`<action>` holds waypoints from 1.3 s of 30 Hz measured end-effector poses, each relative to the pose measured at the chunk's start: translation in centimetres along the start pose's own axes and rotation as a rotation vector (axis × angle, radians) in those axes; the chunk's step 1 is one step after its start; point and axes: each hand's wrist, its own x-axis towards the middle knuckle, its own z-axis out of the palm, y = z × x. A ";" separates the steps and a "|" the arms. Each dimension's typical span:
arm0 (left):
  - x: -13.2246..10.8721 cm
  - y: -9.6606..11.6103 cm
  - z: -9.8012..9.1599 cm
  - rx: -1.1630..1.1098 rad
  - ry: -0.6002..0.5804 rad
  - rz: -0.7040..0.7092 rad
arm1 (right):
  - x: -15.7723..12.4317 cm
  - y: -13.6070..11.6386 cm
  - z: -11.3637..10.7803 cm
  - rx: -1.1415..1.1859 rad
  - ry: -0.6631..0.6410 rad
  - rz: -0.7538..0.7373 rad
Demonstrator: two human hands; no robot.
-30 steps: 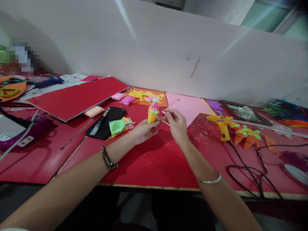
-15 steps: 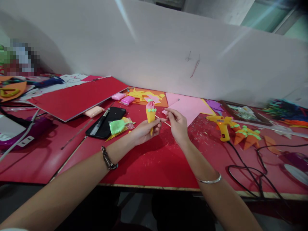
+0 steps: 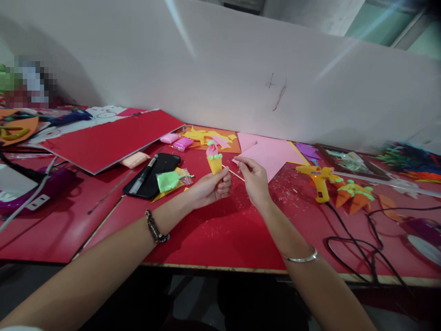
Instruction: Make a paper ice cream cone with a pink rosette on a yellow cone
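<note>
My left hand point(image 3: 212, 187) is closed around the lower part of a small yellow paper cone point(image 3: 215, 166), held upright. Pale green balls line the cone's front rim, and a pink piece with more green rises from its top. My right hand point(image 3: 254, 177) hovers just to the right of it, thumb and forefinger pinched together; whatever lies between the fingertips is too small to make out. A thin pale stick point(image 3: 236, 174) shows between the two hands. Left of the cone lies a packet of light green clay point(image 3: 168, 181), on yellow paper.
A black phone point(image 3: 161, 168) with a pen on it lies left. Pink paper point(image 3: 268, 154) and yellow scraps point(image 3: 200, 135) are at the back. To the right rest a yellow glue gun point(image 3: 320, 181), its black cable, and orange carrot shapes point(image 3: 354, 197). A red board point(image 3: 113, 138) slants at left.
My left hand has tilted the cone slightly to the left, and its fingers have curled in closer. My right hand has barely moved and stays pinched.
</note>
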 end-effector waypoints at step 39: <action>-0.2 -0.9 0.7 0.721 0.243 0.193 | 0.1 -0.8 0.2 0.449 -0.136 0.305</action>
